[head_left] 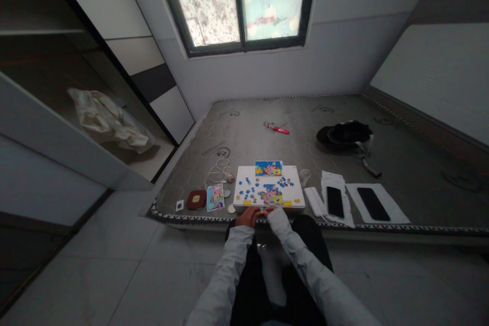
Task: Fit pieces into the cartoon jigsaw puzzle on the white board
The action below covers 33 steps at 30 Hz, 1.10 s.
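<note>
A white board (pixel 296 172) lies at the near edge of a grey mattress (pixel 412 163), with a partly built cartoon jigsaw (pixel 272 195) and several loose blue pieces (pixel 246 189) on it. A reference picture (pixel 268 168) lies at the board's far edge. My left hand (pixel 249 216) is at the board's near edge, fingers curled together around small yellow pieces (pixel 262 210). My right hand (pixel 269 210) meets it there; the sleeve covers most of it and only the fingertips show, closed toward the same pieces.
Left of the board lie a small picture card (pixel 215 197), a brown case (pixel 196 199), a white cable (pixel 218 169) and a clear cup (pixel 304 175). To the right are two black phones (pixel 335 201) (pixel 373 204) on white cloths. Farther back lie a black cap (pixel 344 134) and a red item (pixel 278 128).
</note>
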Available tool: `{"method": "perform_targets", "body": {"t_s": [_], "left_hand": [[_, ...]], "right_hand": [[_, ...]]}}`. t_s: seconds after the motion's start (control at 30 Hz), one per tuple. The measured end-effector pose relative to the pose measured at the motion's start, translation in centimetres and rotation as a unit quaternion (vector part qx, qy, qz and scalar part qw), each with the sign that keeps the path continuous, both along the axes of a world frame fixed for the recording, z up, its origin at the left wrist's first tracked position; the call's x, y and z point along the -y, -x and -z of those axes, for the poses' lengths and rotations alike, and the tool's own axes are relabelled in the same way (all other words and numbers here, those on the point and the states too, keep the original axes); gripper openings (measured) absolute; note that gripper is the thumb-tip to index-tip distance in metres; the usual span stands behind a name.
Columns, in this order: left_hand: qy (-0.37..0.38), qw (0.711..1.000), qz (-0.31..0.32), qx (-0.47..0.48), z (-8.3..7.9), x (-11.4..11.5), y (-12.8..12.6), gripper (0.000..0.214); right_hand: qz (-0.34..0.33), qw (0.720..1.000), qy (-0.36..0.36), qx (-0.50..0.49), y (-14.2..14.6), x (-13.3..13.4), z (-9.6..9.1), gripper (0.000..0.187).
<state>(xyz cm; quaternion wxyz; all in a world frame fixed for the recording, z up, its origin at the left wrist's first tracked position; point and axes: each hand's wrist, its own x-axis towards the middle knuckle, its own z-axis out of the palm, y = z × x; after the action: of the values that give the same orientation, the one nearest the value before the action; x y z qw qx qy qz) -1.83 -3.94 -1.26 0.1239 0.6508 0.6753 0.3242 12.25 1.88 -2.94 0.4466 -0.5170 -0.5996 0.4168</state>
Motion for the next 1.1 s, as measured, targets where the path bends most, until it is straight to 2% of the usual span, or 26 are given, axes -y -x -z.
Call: {"method": "perform_targets", "body": {"t_s": [0.43,0.7,1.1], "left_hand": [[-0.077,0.997,0.009,-0.018,0.1,0.0,-0.3,0.023],[-0.014,1.0,0.004,0.006,0.1,0.0,-0.1,0.025],[-0.036,0.999,0.0,-0.004,-0.4,0.1,-0.5,0.022]], "right_hand": [[-0.014,0.998,0.041,-0.035,-0.3,-0.1,0.6,0.04],[-0.022,0.997,0.057,-0.044,-0.1,-0.4,1.5,0.041],[-0.02,0.996,0.066,-0.056,-0.1,-0.4,1.3,0.042]]}}
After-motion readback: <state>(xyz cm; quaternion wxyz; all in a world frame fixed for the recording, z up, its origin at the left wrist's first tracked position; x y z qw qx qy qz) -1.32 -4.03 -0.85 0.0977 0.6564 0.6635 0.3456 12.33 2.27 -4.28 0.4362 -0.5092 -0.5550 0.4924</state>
